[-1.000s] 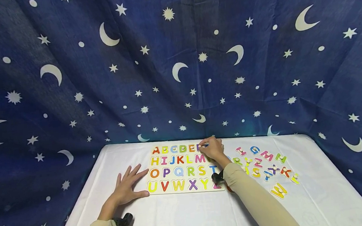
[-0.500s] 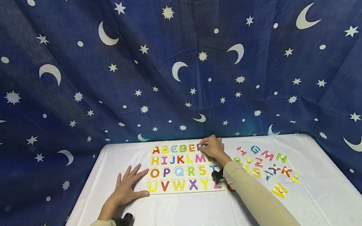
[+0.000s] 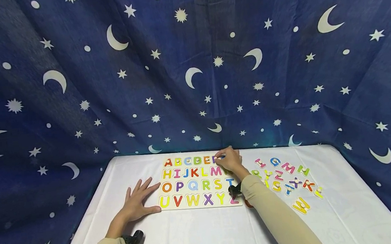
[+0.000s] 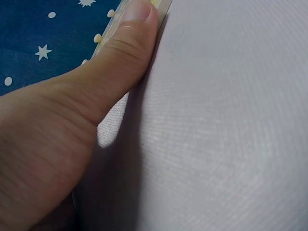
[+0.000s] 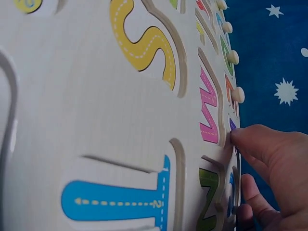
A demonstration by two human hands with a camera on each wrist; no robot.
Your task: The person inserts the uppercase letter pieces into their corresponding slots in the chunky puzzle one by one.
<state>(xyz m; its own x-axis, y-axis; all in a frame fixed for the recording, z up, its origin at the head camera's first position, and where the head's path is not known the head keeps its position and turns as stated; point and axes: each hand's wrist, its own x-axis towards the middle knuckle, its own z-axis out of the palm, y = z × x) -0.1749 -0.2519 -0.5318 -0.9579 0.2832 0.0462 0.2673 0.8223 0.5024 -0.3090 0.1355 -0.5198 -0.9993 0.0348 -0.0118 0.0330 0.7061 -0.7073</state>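
A wooden alphabet puzzle board [image 3: 186, 179] lies on the white-covered table, with coloured letter slots in rows. At its top row, my right hand [image 3: 229, 160] pinches the purple F piece [image 5: 233, 124] at the F slot; the fingers mostly hide it and its knob. Knobbed pieces A [image 3: 168, 162] through E [image 3: 207, 160] sit in the same row, left of that hand. My left hand [image 3: 135, 204] is spread flat by the board's left edge. In the left wrist view its thumb [image 4: 127, 53] touches the board's edge.
Several loose letter pieces are scattered right of the board, among them a blue G [image 3: 275, 162], a red K [image 3: 308, 185] and a yellow W [image 3: 301, 205]. Some are partly covered by the right forearm [image 3: 277, 215]. A blue star-patterned curtain [image 3: 164, 82] hangs behind the table.
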